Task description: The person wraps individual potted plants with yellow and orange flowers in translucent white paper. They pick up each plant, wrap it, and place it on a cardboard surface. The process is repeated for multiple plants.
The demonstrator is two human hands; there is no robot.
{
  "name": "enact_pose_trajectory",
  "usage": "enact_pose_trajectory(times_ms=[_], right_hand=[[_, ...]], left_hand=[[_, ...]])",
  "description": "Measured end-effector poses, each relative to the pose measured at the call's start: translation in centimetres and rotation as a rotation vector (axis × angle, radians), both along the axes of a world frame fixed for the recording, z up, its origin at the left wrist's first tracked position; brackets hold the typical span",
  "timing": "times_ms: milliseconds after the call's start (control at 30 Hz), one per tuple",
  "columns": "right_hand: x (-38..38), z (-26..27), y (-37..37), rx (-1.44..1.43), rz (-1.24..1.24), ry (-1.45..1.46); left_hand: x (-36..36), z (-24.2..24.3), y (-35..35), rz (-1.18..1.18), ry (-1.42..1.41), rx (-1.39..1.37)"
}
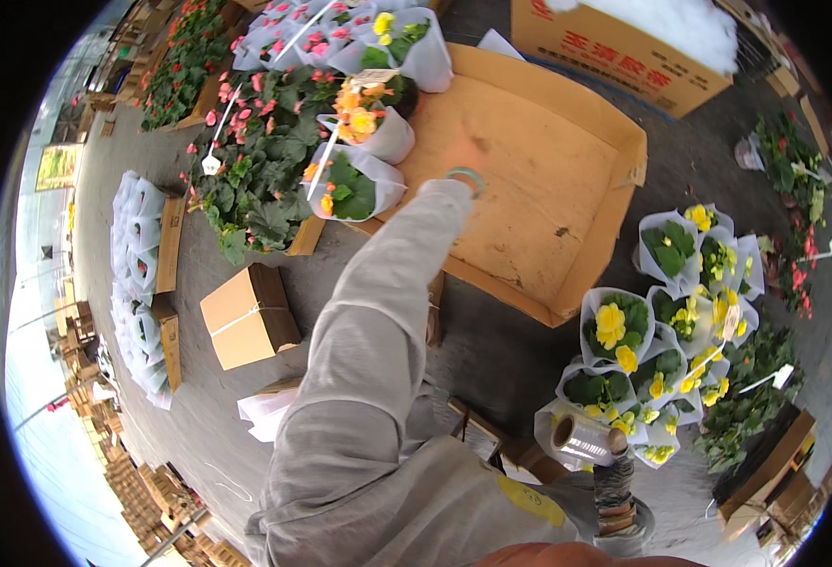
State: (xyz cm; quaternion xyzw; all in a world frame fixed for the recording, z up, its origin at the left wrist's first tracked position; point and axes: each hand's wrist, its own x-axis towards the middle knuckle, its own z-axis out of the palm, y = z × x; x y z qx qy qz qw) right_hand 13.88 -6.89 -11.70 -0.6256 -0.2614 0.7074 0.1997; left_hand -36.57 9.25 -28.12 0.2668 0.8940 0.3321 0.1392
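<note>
My left arm, in a grey sleeve, reaches over a shallow cardboard tray (522,184). My left hand (465,145) is blurred above its bottom, with a pale green bangle (469,177) at the wrist; its fingers cannot be made out. Left of that hand, at the tray's edge, stand an orange begonia in a white sleeve (387,138) and a second sleeved begonia with small orange blooms (353,191). At lower right my right hand (611,489), partly covered in dark grey, grips one end of a roll of clear film (586,438), beside sleeved yellow begonias (611,326).
Pink begonias (267,156) fill a box left of the tray, with sleeved pink ones (316,35) behind. A tied cardboard bundle (249,319) lies on the floor. A large printed carton (621,53) stands beyond the tray. More leafy plants (749,397) stand at right.
</note>
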Motion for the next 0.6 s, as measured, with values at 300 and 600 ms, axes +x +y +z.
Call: enact_pose_trajectory(times_ms=[300,600], right_hand=[[0.6,-3.5,0.7,-0.108,-0.031,0.092],[1.1,-4.3,2.5,-0.136,-0.143,-0.073]], left_hand=[[-10.8,3.6,0.6,-0.088,-0.044,0.041],[-16.2,2.6,4.1,0.004,0.153,-0.197]])
